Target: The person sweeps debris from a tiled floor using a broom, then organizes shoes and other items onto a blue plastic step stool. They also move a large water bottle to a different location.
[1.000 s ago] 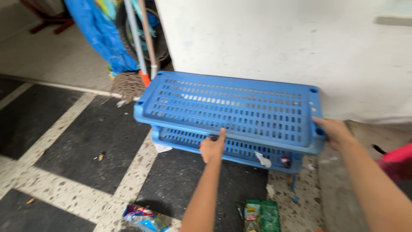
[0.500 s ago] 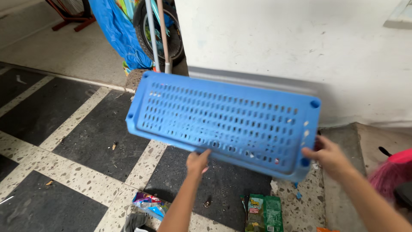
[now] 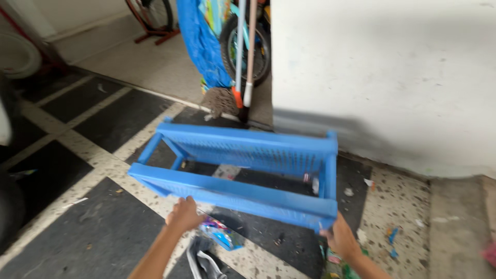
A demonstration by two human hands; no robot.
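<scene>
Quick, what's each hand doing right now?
Left hand: closed on the blue rack's near edge.
Right hand: closed on the rack's near right corner.

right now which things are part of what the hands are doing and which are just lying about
In hand: blue slatted plastic two-tier rack, left hand, right hand.

Lying about: colourful crumpled snack wrappers, mop with orange collar, bicycle wheel, blue tarpaulin sheet.

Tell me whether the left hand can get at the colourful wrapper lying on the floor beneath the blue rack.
Probably not right now: the left hand grips the lower edge of the blue rack. The colourful wrapper lies just beside it, nothing between, so letting go should free the way.
</scene>
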